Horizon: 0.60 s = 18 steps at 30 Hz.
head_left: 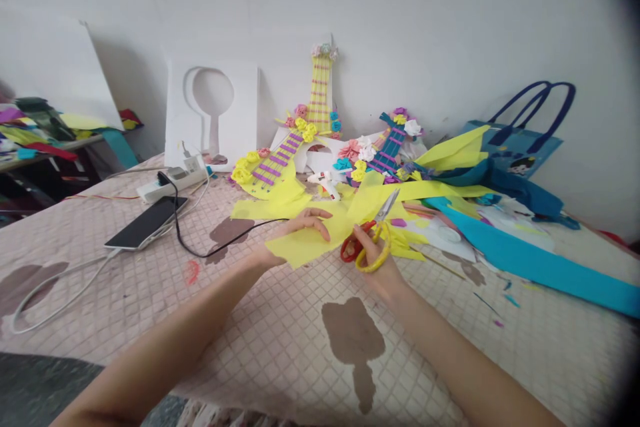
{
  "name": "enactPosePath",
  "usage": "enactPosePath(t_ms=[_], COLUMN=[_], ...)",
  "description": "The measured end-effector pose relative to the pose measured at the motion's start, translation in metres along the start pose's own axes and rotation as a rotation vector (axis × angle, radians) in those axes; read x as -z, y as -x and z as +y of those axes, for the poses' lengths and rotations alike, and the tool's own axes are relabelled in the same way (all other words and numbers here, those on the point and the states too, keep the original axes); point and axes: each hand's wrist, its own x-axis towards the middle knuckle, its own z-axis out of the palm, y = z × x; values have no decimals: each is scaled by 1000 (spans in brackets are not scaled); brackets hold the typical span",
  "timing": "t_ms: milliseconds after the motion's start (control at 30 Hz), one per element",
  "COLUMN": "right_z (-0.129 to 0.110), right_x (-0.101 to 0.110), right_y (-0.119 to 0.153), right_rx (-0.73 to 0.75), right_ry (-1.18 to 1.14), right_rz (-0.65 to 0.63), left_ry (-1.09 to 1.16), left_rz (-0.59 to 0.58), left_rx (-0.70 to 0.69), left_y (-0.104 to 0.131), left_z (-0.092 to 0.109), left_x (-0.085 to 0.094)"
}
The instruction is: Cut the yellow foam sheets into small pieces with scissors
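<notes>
head view, and the left hand (309,221) curves loosely at the yellow paper (307,245), its grip too hidden to call! the right hand (383,273) has the scissors (388,205), blades pointing far and right, parted slightly if at all. that paper spans the near middle, between both hands, in one broad piece; whether it's trimmed, can't tell. far side, the yellow guitar shape (320,97) and blue guitar shape (391,148) already wear flowers and strings, while right, a blue strip (545,260) lies loose.

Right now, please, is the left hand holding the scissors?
No, the scissors are in the right hand, while the left hand touches yellow paper.
</notes>
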Motion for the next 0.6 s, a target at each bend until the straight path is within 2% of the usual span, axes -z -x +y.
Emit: enactPosePath(t_ms=[133,200,267,367,467,600], right_z=[1,0,-1,-2,-4,-4], right_x=[1,2,1,0,-2,-2], right_y=[0,0,1,4,6,7], right_rx=[-59,-61,-57,-58,-61,-25], right_ry=[63,89,119,145,140,152], right_rz=[-31,-48,-58,-54,-53,-58], left_ry=[37,31,58,132,167,197], left_rz=[123,75,-29,-137,-134,-50], left_rx=[-40,-47,-31,67,188,271], left_y=[-1,-1,1,3,5,3], left_z=[5,9,13,15,15,10], left_x=[7,10,11,11,7,2])
